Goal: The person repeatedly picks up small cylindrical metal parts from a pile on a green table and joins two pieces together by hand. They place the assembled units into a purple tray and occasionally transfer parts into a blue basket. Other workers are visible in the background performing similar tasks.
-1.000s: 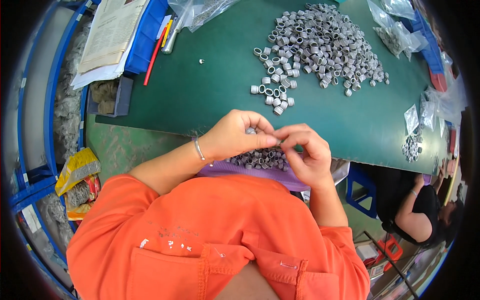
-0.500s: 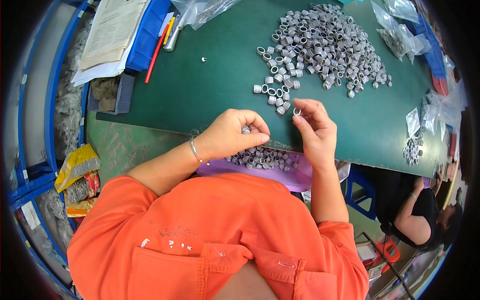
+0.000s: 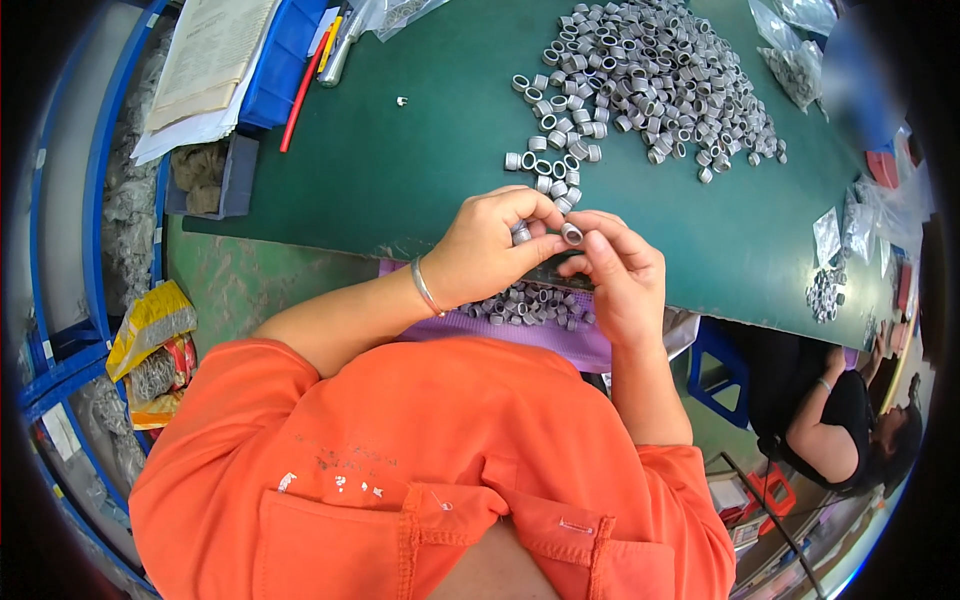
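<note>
Over the table's front edge my two hands meet. My left hand [image 3: 495, 240] is closed around a few grey metal rings [image 3: 520, 234], partly hidden by its fingers. One oval metal ring [image 3: 572, 234] sits in the pinch of my right hand [image 3: 625, 270], and the left fingertips are right beside it. Below the hands, a purple basket [image 3: 462, 326] at my lap contains many similar rings [image 3: 530, 304]. Just beyond my fingers lies a loose group of rings [image 3: 545, 167], running into a large pile [image 3: 670, 85] on the green table [image 3: 400, 170].
At the left stand a blue bin [image 3: 285, 65] with papers [image 3: 205, 70], a red pen [image 3: 305, 95] and a grey box [image 3: 240, 180]. Plastic bags [image 3: 795, 70] lie at the far right. A person in black [image 3: 815, 415] sits on the right, near a blue stool [image 3: 715, 375].
My right hand has brought its ring left to my left hand, which has moved slightly right and away from me. The view has shifted a little.
</note>
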A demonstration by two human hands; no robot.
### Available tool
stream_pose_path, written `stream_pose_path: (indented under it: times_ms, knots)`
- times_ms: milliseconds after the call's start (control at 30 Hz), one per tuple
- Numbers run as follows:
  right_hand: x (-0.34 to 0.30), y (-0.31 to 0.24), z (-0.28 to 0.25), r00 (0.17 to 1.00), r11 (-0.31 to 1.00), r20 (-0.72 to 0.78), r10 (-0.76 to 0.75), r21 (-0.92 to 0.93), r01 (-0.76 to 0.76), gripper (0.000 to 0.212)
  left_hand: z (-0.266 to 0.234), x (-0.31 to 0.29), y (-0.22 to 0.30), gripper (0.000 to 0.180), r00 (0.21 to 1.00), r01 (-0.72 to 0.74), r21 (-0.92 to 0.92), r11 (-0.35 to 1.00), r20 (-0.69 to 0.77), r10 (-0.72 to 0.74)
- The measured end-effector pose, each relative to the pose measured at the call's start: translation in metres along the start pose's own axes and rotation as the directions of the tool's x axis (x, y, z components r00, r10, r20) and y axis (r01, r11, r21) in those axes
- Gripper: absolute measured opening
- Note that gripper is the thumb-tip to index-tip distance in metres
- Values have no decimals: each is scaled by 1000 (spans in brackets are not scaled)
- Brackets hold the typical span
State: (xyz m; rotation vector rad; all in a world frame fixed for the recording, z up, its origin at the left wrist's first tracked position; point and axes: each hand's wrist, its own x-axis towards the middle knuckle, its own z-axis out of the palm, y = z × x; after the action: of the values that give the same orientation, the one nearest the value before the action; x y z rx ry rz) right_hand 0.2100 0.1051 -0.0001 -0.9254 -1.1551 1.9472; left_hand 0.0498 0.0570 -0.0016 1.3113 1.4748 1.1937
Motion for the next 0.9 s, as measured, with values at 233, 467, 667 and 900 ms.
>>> stream_pose_path:
  times_ms: [233, 467, 667, 900]
  knots:
    - [-3, 12, 2, 945, 898, -38, -325, -324, 296, 26, -3, -7, 5, 15, 990, 132, -7, 991, 54, -132]
    - [-6, 15, 6, 871, 805, 19, -491, -374, 461, 32, -3, -8, 3, 14, 997, -65, 13, 998, 38, 64]
    - [-11, 5, 1, 948, 917, 32, -316, -245, 314, 18, -4, -10, 3, 15, 956, -291, 172, 941, 20, 292]
    - [-1, -4, -12, 868, 666, 395, -301, -565, 488, 11, -17, -13, -1, 11, 974, -222, 171, 960, 78, 211]
